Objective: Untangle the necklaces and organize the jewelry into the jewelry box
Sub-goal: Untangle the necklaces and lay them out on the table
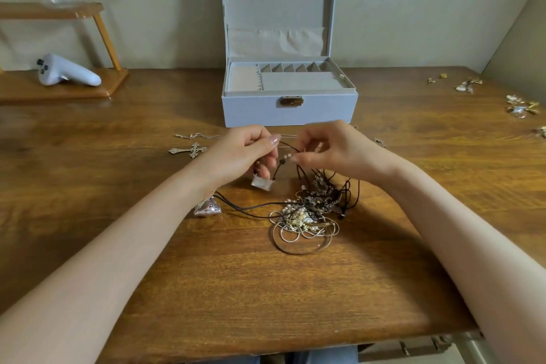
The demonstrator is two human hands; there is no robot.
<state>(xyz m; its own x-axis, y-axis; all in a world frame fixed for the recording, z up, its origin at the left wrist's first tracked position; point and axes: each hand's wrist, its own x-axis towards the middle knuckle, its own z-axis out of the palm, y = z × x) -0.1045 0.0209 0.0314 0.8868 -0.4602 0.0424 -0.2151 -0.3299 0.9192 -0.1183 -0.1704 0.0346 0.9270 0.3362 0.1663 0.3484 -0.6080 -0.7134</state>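
While my left hand [242,154] and my right hand [328,148] each pinch a dark cord [277,170] at frame centre, tangled necklaces [307,210] heaped on the wooden table [266,289] just below them, open grey jewelry box [289,111] upper centre, cross pendant [189,151] at their left.

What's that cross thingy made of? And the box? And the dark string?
The cross looks like silvery metal, grey with small glints. The jewelry box seems covered in matte, pale blue-grey fabric or faux leather, with a brass-coloured metal clasp. The cord is thin, dark and dull, perhaps leather or waxed string.
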